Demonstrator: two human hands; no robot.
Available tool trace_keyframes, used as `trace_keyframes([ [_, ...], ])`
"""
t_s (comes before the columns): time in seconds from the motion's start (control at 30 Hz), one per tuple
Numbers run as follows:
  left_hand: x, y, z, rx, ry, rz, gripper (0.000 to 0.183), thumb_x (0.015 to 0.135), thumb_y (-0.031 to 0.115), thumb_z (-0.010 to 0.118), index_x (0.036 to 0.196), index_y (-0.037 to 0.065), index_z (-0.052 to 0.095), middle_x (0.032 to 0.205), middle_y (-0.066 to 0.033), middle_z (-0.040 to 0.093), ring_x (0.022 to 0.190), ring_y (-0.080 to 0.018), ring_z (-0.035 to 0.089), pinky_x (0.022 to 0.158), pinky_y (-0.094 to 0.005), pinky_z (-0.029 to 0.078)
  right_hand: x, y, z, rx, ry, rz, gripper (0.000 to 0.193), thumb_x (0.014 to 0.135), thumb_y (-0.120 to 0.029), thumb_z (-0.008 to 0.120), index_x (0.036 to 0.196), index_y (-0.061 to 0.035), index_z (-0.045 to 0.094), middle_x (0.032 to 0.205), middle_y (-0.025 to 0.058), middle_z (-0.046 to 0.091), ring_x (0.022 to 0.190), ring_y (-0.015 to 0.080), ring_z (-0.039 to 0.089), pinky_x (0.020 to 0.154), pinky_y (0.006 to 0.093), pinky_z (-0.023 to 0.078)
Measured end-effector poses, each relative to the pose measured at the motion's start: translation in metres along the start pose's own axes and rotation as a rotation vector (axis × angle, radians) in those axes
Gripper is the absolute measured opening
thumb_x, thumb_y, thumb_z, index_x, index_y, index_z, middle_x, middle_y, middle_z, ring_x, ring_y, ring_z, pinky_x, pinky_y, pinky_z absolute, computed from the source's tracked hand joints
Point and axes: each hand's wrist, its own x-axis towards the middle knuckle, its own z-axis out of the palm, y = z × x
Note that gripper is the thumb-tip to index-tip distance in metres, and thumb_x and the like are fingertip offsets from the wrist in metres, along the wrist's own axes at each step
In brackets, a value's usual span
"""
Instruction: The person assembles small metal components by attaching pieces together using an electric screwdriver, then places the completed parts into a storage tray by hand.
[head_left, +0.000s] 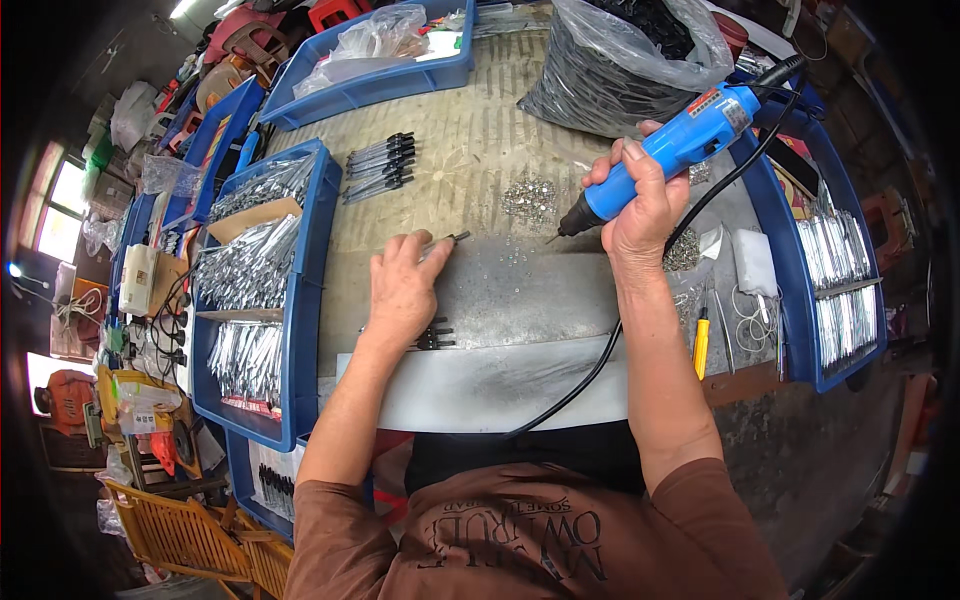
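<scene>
In my right hand (pixel 648 205) is a blue electric screwdriver (pixel 690 140), gripped round its body, its black nose and thin bit slanting down to the left above the table. My left hand (pixel 403 285) is closed on a slim metal piece with a black end (pixel 455 238); the fingers hide most of it. Between the hands lie tiny loose metal parts (pixel 515 250), and a heap of small round metal parts (pixel 530 200) sits just beyond. A row of slim metal pieces with black ends (pixel 380 168) lies beyond my left hand. Similar black ends (pixel 435 335) show beside my left wrist.
A blue bin of metal strips (pixel 325 230) stands at left, another blue bin (pixel 805 290) at right. A plastic bag of dark parts (pixel 600 80) and a blue tray (pixel 375 90) sit at the back. A yellow-handled screwdriver (pixel 701 345) lies right of the black cord (pixel 590 375).
</scene>
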Motion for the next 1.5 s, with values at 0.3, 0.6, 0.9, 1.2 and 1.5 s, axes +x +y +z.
trace_keyframes([
  [0.3,0.006,-0.01,0.003,-0.129,-0.017,-0.136,0.026,0.075,0.005,0.057,0.1,0.008,0.057,0.095,-0.0085,0.056,0.091,-0.0265,0.05,0.075,-0.0375,0.039,-0.001,0.002,0.0,-0.003,-0.014,0.004,0.036,0.071,-0.007,0.059,0.101,0.0009,0.041,0.069,0.0077,0.049,0.049,0.0172,0.052,0.046,0.031,0.046],
  [0.6,0.015,-0.015,0.016,-0.269,0.055,-0.12,0.015,0.072,0.009,0.063,0.085,0.003,0.059,0.08,-0.0117,0.057,0.079,-0.0302,0.054,0.069,-0.038,0.043,-0.001,0.001,-0.001,-0.03,-0.023,-0.004,0.034,0.072,-0.007,0.058,0.1,0.0008,0.042,0.07,0.0076,0.048,0.05,0.0174,0.053,0.046,0.0319,0.047],
  [0.9,0.014,-0.014,0.023,-0.332,0.079,-0.121,0.012,0.072,0.007,0.063,0.082,0.002,0.058,0.078,-0.0125,0.057,0.075,-0.0308,0.055,0.066,-0.0369,0.044,0.0,0.002,-0.002,-0.033,-0.026,-0.004,0.033,0.072,-0.007,0.058,0.101,0.0008,0.042,0.07,0.0075,0.048,0.05,0.0174,0.053,0.046,0.0321,0.047],
  [1.2,0.013,0.002,0.015,-0.338,0.023,-0.133,0.013,0.073,0.008,0.063,0.083,0.002,0.059,0.079,-0.0127,0.057,0.077,-0.0306,0.056,0.067,-0.0368,0.044,-0.001,0.0,-0.001,-0.029,-0.025,-0.003,0.034,0.072,-0.007,0.058,0.101,0.0008,0.041,0.07,0.0072,0.047,0.049,0.0174,0.052,0.046,0.0322,0.047],
  [1.5,0.014,0.003,0.018,-0.376,0.006,-0.194,0.012,0.071,0.008,0.064,0.081,0.002,0.059,0.08,-0.0124,0.059,0.078,-0.0297,0.056,0.068,-0.0358,0.044,-0.001,0.001,0.0,-0.029,-0.021,0.003,0.034,0.072,-0.007,0.058,0.101,0.0008,0.041,0.07,0.0069,0.046,0.05,0.0168,0.052,0.046,0.0314,0.047],
])
